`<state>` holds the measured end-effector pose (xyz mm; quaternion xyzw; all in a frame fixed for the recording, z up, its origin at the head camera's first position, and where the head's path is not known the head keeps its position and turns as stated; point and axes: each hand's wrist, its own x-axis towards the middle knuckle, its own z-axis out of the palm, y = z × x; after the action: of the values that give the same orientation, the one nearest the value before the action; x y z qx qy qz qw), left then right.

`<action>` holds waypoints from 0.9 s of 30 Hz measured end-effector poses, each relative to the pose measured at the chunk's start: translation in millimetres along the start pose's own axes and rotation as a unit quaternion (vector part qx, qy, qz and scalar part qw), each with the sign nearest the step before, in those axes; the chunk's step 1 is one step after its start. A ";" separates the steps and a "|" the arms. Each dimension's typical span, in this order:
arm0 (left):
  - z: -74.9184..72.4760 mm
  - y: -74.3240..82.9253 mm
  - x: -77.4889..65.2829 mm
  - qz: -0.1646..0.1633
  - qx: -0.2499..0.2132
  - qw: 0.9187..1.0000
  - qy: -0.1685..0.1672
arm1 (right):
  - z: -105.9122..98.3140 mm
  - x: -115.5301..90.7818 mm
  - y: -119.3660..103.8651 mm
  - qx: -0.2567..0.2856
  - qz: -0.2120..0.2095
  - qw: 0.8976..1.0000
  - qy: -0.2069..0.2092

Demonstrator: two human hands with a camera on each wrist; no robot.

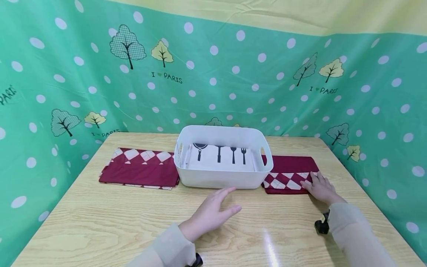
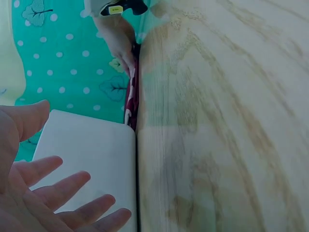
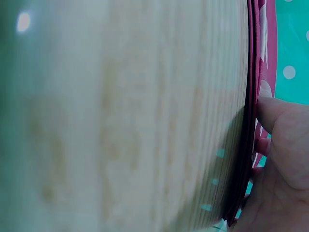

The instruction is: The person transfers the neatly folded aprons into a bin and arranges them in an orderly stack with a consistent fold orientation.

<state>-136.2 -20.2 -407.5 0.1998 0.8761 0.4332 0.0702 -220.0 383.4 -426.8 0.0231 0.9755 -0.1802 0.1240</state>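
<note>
My right hand [image 1: 321, 188] rests on the right end of a folded dark red cloth with white diamonds [image 1: 288, 178], its fingers spread on top. The right wrist view shows the thumb on the upper side of the cloth's layered edge [image 3: 253, 72]. My left hand [image 1: 211, 211] hovers over the table in front of a white plastic basket [image 1: 220, 180], holding nothing, with thumb and fingers apart. In the basket lies a white cloth printed with dark kitchen utensils [image 1: 225, 159]. Left of the basket is another folded dark red cloth with diamonds [image 1: 143, 168].
Everything stands on a light wooden table [image 1: 110, 226]. Behind and at both sides hangs a green curtain with white dots and trees [image 1: 213, 89]. The basket stands between the two red cloths, close against both.
</note>
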 end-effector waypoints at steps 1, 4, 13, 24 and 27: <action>0.4 0.5 -0.4 0.000 0.000 1.000 -0.001 | 0.5 -0.9 0.3 -0.002 0.000 1.000 0.000; 2.1 1.5 -1.5 0.000 -0.004 1.000 -0.004 | 2.0 -3.2 1.5 -0.003 0.000 1.000 0.001; 8.7 3.1 -0.8 -0.004 -0.032 0.999 -0.013 | 5.1 -10.2 3.5 -0.004 -0.003 1.000 0.008; 17.7 4.3 5.4 -0.028 -0.128 0.991 -0.020 | 7.3 -20.4 2.5 0.019 -0.011 1.000 0.009; 19.5 5.0 6.7 -0.043 -0.146 0.988 -0.020 | 8.9 -22.5 2.3 0.015 -0.013 1.000 0.013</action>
<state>-135.1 -0.4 -415.1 0.1584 0.8094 0.5491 0.1348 -195.9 382.4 -430.0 0.0147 0.9744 -0.1960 0.1088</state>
